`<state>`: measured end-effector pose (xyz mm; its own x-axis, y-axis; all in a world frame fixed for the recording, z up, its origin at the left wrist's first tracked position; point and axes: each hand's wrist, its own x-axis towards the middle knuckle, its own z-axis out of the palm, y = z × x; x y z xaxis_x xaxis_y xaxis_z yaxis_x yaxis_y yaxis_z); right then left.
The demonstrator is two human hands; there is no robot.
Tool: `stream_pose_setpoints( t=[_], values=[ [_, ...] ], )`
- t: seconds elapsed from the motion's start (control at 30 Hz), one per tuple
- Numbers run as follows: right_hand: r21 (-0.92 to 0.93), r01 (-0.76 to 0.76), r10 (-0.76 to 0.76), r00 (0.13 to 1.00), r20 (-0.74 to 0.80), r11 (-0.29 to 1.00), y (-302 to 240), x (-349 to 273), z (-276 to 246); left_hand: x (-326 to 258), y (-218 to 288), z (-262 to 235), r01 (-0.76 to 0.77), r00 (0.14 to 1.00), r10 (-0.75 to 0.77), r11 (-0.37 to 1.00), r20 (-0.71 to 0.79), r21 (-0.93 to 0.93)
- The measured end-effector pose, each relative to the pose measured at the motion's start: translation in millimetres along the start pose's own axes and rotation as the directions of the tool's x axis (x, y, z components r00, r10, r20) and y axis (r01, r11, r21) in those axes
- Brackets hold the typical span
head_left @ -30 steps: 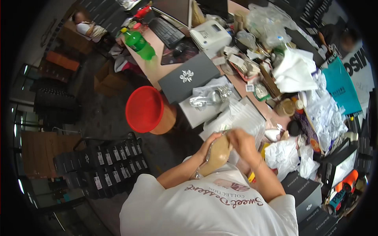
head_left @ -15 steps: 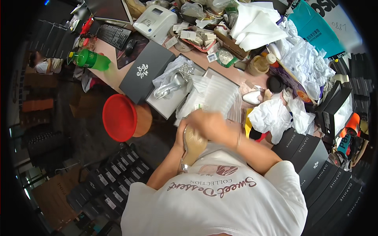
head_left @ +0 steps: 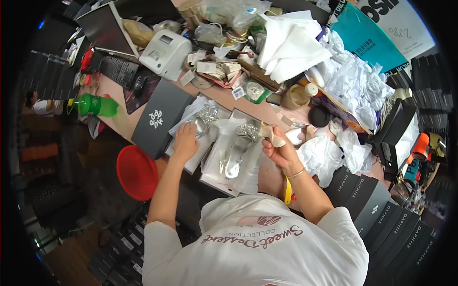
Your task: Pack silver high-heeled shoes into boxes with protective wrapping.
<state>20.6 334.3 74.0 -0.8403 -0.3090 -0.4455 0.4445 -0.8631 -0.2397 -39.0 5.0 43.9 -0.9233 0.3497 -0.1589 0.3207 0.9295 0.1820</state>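
Left hand (head_left: 185,142) rests flat, fingers apart, on the silver shoe (head_left: 202,119); right hand (head_left: 280,145) is closed around a beige shoe insert (head_left: 269,133) above another silver shoe (head_left: 237,150).

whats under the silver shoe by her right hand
The silver shoe lies on white wrapping paper in an open shoe box. The box bottom under the paper is covered.

We see a silver high-heeled shoe with a sparkling jewelled ornament (head_left: 237,148) lying on its side inside the open white shoe box (head_left: 215,180), toe toward the far edge, under clear plastic wrapping. Just left of that box a second silver jewelled shoe (head_left: 204,119) rests on white tissue. At the box's right edge, a beige shoe insert (head_left: 272,135) stands tilted.
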Motion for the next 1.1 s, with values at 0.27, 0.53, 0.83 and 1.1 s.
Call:
stream_pose_setpoints(
  t=[0.27, 0.53, 0.83, 1.1],
  values=[
    [-0.188, -0.002, 0.020, 0.995, 0.095, 0.982, 1.1, -8.8, 4.2, 16.4, -17.8, -4.1, -0.049, 0.997, 0.034, 0.974, 0.072, 0.220],
    [-0.790, 0.438, -0.422, 0.871, 0.253, 0.430, -7.2, -3.1, 69.3, -68.1, 32.6, -124.3, 0.516, 0.806, 0.205, 0.217, 0.555, -0.829],
    [-0.845, 0.339, -0.057, 0.936, 0.348, 0.413, 18.1, -9.3, 79.7, -158.5, 155.3, -55.9, 0.406, 0.900, 0.160, -0.646, 0.405, -0.647],
    [-0.842, 0.450, -0.074, 0.890, 0.449, 0.298, 24.9, -20.6, 83.0, -121.6, 156.2, -73.3, 0.577, 0.809, 0.298, -0.567, 0.506, -0.588]
  ],
)
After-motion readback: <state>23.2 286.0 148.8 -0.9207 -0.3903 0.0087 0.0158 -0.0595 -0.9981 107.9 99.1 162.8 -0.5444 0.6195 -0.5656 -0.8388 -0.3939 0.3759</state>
